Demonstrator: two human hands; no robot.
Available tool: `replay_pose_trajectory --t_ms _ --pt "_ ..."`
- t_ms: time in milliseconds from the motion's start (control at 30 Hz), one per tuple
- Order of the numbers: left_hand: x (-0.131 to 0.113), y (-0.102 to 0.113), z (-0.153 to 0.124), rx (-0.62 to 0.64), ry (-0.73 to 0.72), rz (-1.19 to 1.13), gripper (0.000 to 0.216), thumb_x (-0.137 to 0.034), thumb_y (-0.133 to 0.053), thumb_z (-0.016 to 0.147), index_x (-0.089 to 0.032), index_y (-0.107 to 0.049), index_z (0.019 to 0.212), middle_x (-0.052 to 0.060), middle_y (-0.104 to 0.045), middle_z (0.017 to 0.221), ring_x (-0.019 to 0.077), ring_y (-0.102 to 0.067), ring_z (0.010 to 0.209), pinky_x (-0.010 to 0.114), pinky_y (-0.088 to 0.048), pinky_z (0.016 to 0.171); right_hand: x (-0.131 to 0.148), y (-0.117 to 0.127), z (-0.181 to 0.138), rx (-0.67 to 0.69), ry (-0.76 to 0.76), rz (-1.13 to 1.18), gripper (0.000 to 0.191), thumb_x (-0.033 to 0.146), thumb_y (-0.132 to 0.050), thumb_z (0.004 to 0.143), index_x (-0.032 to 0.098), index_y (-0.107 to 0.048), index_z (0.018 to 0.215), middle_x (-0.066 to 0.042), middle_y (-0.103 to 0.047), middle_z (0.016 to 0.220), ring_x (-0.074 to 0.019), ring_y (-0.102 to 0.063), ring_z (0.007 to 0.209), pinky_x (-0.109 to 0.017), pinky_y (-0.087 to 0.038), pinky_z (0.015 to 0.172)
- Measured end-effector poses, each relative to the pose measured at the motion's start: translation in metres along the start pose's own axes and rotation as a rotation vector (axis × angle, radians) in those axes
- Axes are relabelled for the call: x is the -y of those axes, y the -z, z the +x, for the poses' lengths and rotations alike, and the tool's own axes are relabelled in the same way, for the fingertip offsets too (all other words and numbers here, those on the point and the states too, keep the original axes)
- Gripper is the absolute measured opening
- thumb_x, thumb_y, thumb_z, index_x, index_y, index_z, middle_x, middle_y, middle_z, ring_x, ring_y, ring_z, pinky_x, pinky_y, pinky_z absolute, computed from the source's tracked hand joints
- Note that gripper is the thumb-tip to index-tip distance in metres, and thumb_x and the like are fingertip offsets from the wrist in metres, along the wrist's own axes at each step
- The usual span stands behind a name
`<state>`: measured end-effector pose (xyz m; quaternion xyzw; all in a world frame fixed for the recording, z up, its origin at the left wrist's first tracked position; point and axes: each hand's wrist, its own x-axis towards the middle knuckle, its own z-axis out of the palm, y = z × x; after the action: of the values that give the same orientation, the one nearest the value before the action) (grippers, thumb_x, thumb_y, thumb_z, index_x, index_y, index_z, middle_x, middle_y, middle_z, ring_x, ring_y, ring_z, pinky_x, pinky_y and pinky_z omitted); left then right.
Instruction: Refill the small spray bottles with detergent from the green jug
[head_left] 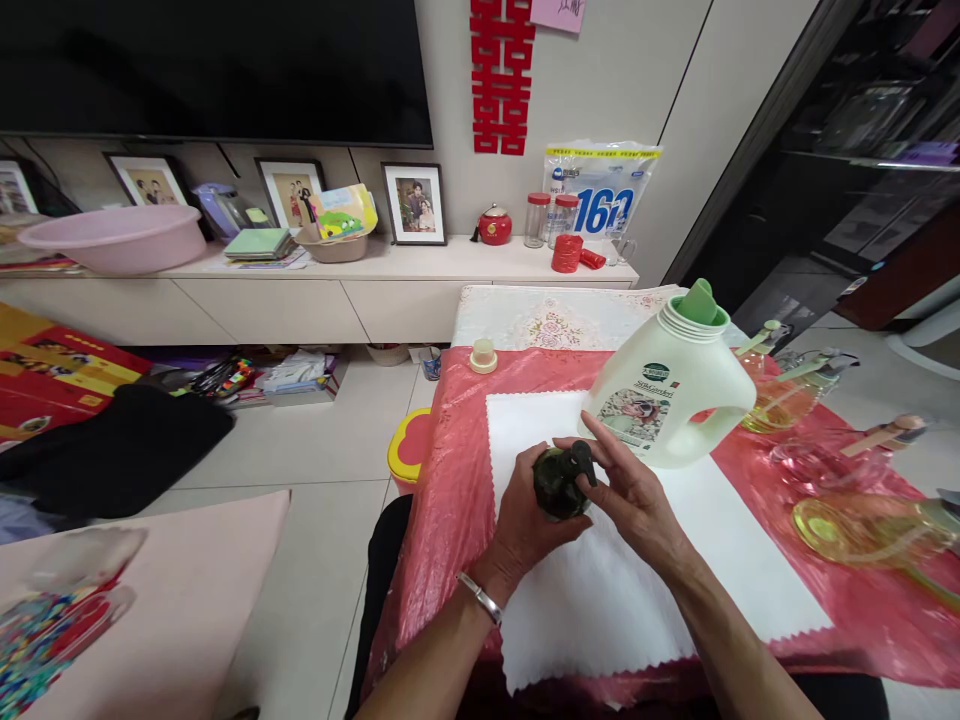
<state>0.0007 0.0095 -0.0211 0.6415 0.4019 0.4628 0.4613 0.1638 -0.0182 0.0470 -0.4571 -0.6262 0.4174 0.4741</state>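
A dark green pump bottle (553,487) stands over the white scalloped cloth (600,610), seen from above. My left hand (523,520) is wrapped round its body, with a silver bangle on the wrist. At the black pump head (579,463), the thumb and fingers of my right hand (630,490) close on the nozzle and collar. Just beyond my hands is a large pale green detergent jug (667,385), uncapped, with a green spout (699,302) in its mouth. Its cream-coloured cap (483,356) lies apart on the red plastic cover (457,450).
Several clear bottles with pumps lie or stand at the right, among them a yellow one (862,530) and a pink one (832,460). A low cabinet (420,265) runs along the wall with frames and jars. A yellow-rimmed stool (405,450) is left of the table.
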Motion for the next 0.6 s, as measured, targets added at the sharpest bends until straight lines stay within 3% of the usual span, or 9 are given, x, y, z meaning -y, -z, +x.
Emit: replay_pose_trajectory --t_ms 233,433,600 --pt "0.007 -0.001 -0.002 -0.021 0.024 0.051 0.101 -0.03 -0.095 0.051 -0.025 -0.04 0.137 0.011 -0.057 0.134 0.0352 -0.061 0.122 0.055 -0.052 0.102 -0.008 -0.013 0.006 -0.186 -0.018 -0.108 0.074 0.04 -0.072 0.088 0.024 -0.042 0.154 -0.005 -0.061 0.119 -0.0207 -0.058 0.112 -0.046 -0.042 0.113" --pt "0.0 -0.001 0.001 -0.024 -0.042 0.004 0.093 -0.028 -0.093 0.054 -0.025 -0.045 0.134 0.01 -0.059 0.134 0.0334 -0.061 0.123 0.052 -0.051 0.104 0.001 -0.008 0.006 -0.067 0.014 -0.089 0.073 0.04 -0.067 0.095 0.027 -0.033 0.158 -0.007 -0.057 0.133 -0.0218 -0.053 0.127 -0.046 -0.038 0.117" --pt "-0.008 0.001 0.001 0.005 -0.028 -0.04 0.092 -0.019 -0.089 0.055 -0.026 -0.041 0.133 0.009 -0.061 0.135 0.0322 -0.062 0.122 0.053 -0.051 0.103 -0.003 -0.006 0.004 -0.106 -0.012 -0.134 0.061 0.035 -0.063 0.095 0.029 -0.044 0.153 -0.005 -0.054 0.138 -0.0214 -0.052 0.129 -0.04 -0.044 0.112"
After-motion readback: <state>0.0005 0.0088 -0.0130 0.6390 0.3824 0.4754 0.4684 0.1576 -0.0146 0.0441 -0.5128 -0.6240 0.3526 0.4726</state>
